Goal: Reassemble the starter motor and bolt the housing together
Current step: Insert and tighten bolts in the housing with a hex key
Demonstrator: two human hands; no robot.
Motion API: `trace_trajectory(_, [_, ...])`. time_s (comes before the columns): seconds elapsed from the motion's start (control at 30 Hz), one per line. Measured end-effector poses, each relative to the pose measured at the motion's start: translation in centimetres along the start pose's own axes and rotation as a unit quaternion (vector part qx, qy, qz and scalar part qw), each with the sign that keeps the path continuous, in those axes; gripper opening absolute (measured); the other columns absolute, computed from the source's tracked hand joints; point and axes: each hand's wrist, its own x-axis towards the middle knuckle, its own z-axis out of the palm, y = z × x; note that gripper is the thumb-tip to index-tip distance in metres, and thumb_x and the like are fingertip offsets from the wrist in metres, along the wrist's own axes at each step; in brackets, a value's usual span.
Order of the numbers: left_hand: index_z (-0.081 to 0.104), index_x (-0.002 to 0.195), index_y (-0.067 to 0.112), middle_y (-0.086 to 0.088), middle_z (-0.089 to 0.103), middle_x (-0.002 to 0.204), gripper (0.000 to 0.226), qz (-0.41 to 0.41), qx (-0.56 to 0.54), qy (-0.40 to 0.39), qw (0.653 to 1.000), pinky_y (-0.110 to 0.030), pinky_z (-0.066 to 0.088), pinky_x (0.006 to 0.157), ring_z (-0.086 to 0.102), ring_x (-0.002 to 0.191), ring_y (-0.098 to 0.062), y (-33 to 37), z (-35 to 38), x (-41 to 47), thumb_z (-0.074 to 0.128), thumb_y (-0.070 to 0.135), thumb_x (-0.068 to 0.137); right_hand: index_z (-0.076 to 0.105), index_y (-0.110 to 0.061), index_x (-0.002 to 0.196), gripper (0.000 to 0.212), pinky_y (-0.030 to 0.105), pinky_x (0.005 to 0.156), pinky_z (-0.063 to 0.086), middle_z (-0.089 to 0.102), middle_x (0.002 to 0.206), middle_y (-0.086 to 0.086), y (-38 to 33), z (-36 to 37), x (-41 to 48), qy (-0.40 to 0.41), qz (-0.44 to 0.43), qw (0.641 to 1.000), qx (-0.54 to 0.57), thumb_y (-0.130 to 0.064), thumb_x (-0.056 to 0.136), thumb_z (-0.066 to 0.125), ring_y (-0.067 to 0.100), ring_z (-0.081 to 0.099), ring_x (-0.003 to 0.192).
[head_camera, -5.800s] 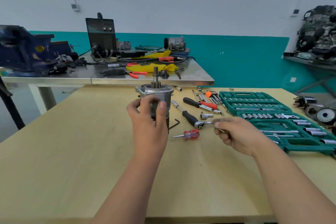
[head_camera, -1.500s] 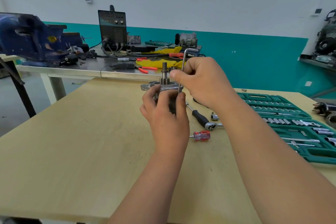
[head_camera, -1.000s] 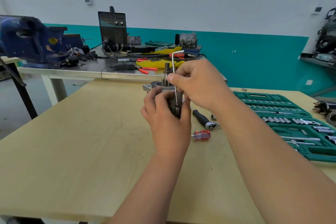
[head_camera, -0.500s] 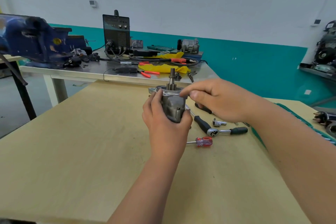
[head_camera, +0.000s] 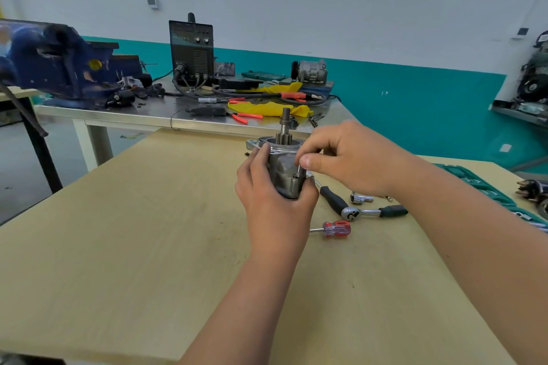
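The grey starter motor (head_camera: 283, 170) stands upright on the wooden table (head_camera: 124, 234), its splined shaft pointing up. My left hand (head_camera: 274, 201) grips the housing from the near side, fingers on its left and thumb on its right. My right hand (head_camera: 347, 157) pinches a small hex key (head_camera: 298, 170) between thumb and fingers. The key's short end points down onto a bolt head on the housing's right side. Most of the key is hidden in my hand.
Right of the motor lie a black-handled screwdriver (head_camera: 333, 200), a ratchet (head_camera: 372, 212), a small socket piece (head_camera: 360, 198) and a red-handled screwdriver (head_camera: 335, 229). A green socket case (head_camera: 486, 190) sits at the right edge. Behind stands a steel bench (head_camera: 154, 117) with a blue vise (head_camera: 53, 65).
My right hand has lowered the hex key from above the motor's top to a bolt on the housing's right side. My left hand has kept its grip on the housing.
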Motion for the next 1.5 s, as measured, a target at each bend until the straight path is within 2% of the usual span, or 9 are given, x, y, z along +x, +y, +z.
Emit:
trace_trajectory(0.13, [0.042,0.14,0.02,0.001,0.041,0.134,0.075,-0.001,-0.006,-0.006,1.0,-0.03,0.043,0.098,0.04,0.125,-0.02,0.0,-0.1,0.0,0.078,0.024,0.074,0.062,-0.047,0.079,0.022,0.018,0.072,0.039,0.059,0.081,-0.026,0.2,-0.3,0.3,-0.008,-0.009,1.0,0.015,-0.029,0.093,0.058,-0.013,0.052,0.083])
trace_trajectory(0.37, [0.043,0.139,0.024,0.008,0.044,0.129,0.075,-0.007,-0.014,-0.019,1.0,-0.041,0.047,0.097,0.046,0.122,-0.018,0.0,-0.8,0.3,0.079,0.025,0.074,0.062,-0.046,0.081,0.022,0.022,0.078,0.044,0.058,0.081,-0.023,-0.1,0.0,1.0,-0.028,-0.031,0.999,0.013,-0.027,0.093,0.059,-0.004,0.053,0.085])
trace_trajectory(0.6, [0.042,0.142,0.03,0.01,0.049,0.133,0.075,-0.005,0.001,-0.033,0.999,-0.037,0.044,0.098,0.047,0.118,-0.017,-0.2,-1.4,0.4,0.077,0.032,0.075,0.067,-0.039,0.088,0.015,0.03,0.084,0.046,0.058,0.088,-0.015,-0.3,-0.1,1.4,-0.047,-0.039,0.998,-0.01,-0.027,0.092,0.059,0.001,0.054,0.088])
trace_trajectory(0.83, [0.027,0.148,0.031,0.011,0.035,0.148,0.082,-0.008,0.013,-0.1,0.995,-0.041,0.041,0.107,0.039,0.133,-0.013,-0.3,-1.0,0.4,0.072,0.028,0.08,0.07,-0.032,0.082,0.016,0.023,0.064,0.046,0.067,0.078,-0.012,-2.7,-1.7,2.3,-0.107,-0.008,0.983,-0.149,-0.033,0.092,0.058,0.004,0.058,0.072])
trace_trajectory(0.97, [0.025,0.15,0.028,0.008,0.027,0.154,0.083,-0.004,0.056,-0.074,0.996,-0.025,0.032,0.099,0.035,0.124,-0.01,0.1,0.3,0.1,0.071,0.026,0.082,0.067,-0.013,0.068,0.028,0.03,0.053,0.042,0.057,0.063,0.002,-3.7,-1.8,2.5,-0.1,0.036,0.97,-0.219,-0.026,0.089,0.054,0.016,0.048,0.057])
trace_trajectory(1.07, [0.021,0.152,0.025,0.007,0.019,0.158,0.084,-0.012,0.096,-0.051,0.994,-0.028,0.032,0.091,0.033,0.116,-0.016,0.8,1.3,-0.4,0.07,0.027,0.083,0.051,-0.011,0.056,0.036,0.027,0.045,0.03,0.043,0.057,0.005,-4.2,-1.2,2.6,-0.087,0.098,0.961,-0.242,-0.022,0.09,0.05,0.015,0.04,0.051])
trace_trajectory(1.17, [0.022,0.152,0.023,0.005,0.019,0.158,0.083,-0.009,0.108,-0.038,0.993,-0.032,0.034,0.092,0.034,0.114,-0.019,1.0,1.7,-0.8,0.07,0.027,0.083,0.054,-0.01,0.059,0.036,0.025,0.044,0.031,0.047,0.057,0.004,-4.2,-1.7,2.6,-0.107,0.109,0.955,-0.253,-0.02,0.093,0.048,0.015,0.042,0.05])
trace_trajectory(1.4, [0.029,0.149,0.024,0.008,0.027,0.155,0.081,0.023,0.075,-0.062,0.995,-0.023,0.028,0.094,0.027,0.11,0.0,0.8,1.1,-1.3,0.072,0.023,0.08,0.069,-0.027,0.093,0.018,0.027,0.075,0.046,0.065,0.089,-0.011,-2.3,-2.4,0.6,-0.119,-0.026,0.972,-0.199,-0.03,0.096,0.051,0.007,0.056,0.083])
trace_trajectory(1.5, [0.032,0.147,0.025,0.01,0.03,0.153,0.08,0.032,0.055,-0.082,0.995,-0.014,0.027,0.09,0.022,0.105,0.007,0.6,0.9,-1.6,0.073,0.02,0.078,0.069,-0.029,0.095,0.016,0.024,0.076,0.045,0.065,0.094,-0.012,-1.4,-2.5,0.5,-0.114,-0.034,0.976,-0.183,-0.03,0.095,0.052,0.005,0.055,0.085])
